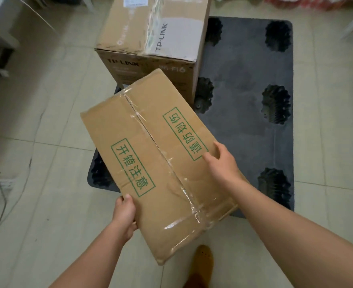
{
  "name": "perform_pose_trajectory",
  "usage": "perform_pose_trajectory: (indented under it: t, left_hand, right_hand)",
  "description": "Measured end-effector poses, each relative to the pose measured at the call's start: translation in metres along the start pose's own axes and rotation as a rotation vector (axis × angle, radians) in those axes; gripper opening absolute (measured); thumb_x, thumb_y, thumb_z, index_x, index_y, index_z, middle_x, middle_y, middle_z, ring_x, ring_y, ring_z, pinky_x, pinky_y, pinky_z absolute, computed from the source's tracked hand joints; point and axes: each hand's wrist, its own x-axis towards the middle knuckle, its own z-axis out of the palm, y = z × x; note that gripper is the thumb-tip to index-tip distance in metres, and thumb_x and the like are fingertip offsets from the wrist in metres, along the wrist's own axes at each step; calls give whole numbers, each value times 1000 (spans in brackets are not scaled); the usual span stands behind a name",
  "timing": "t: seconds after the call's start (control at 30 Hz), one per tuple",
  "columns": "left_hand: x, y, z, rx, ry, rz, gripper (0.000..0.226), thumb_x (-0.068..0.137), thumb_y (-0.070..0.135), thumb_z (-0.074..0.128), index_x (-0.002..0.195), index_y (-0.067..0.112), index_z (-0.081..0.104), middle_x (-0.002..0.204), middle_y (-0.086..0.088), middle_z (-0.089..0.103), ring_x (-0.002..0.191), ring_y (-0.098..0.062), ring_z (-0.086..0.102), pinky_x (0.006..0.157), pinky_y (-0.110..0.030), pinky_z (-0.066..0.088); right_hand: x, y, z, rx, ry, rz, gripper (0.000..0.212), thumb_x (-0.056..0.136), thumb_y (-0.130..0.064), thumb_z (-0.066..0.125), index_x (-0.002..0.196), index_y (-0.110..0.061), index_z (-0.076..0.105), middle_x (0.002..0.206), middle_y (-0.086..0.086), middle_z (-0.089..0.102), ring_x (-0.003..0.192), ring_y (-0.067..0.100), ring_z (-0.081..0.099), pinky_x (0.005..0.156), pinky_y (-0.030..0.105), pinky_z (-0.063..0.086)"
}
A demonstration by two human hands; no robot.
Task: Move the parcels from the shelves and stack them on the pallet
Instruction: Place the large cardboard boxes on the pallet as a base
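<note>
Head view, looking down: both hands carry a flat parcel [156,163] above the floor [46,142] and the near left part of the pallet [250,100]. The left hand [125,213] grips the parcel's near left edge, thumb on the top face and fingers [134,225] curled under it. The right hand [221,161] lies on the right edge, thumb and forefinger spread across the top, the other fingers hidden down the side; it holds the parcel from that side. The parcel is tilted, its long axis running from the near right up to the far left. Clear tape [183,196] runs along its middle seam between the two hands, and green boxed characters are printed on each flap, one block just beyond the left thumb, the other touching the right forefinger.

Beyond the fingers of both hands, past the parcel's far end, a big TP-LINK box [150,44] stands upright on the far left part of the pallet. The pallet is dark grey with round pits, and its bare part lies to the right of the right hand. A brown shoe [202,258] shows on the floor below the parcel's near corner, between the two forearms. A cable [3,202] trails over the tiles well to the left of the left hand
</note>
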Motion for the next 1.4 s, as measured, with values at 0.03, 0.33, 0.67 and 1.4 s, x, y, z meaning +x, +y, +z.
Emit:
perform_pose_trajectory:
  t: [0.03,0.33,0.67,1.4]
  left_hand:
    - [0,-2,8,4,0,-23,40,107,38,24,138,18,40,131,-8,56,110,-33,59,76,-44,54]
    - [-24,9,55,55,-86,-145,35,108,26,25,126,8,50,102,-16,62,81,-30,60,64,-44,53]
    - [-1,102,43,568,279,337,89,85,21,70,152,10,11,150,-18,21,132,-43,35,106,-50,36]
    - [141,263,-17,997,53,396,122,50,74,81,146,16,31,141,-17,37,131,-41,39,109,-60,33]
  right_hand:
    - [-1,5,-2,-10,67,21,63,93,-31,57,150,-16,34,154,4,36,142,23,33,118,45,27]
    - [-39,49,-3,42,371,584,91,89,-29,66,153,-8,6,152,25,20,132,44,34,103,45,36]
    - [-28,37,3,216,355,692,94,94,-23,61,155,-13,-10,153,25,23,128,46,44,104,50,38]
    - [29,4,19,165,736,813,76,89,-22,64,151,-23,20,146,21,36,125,50,41,104,58,38]
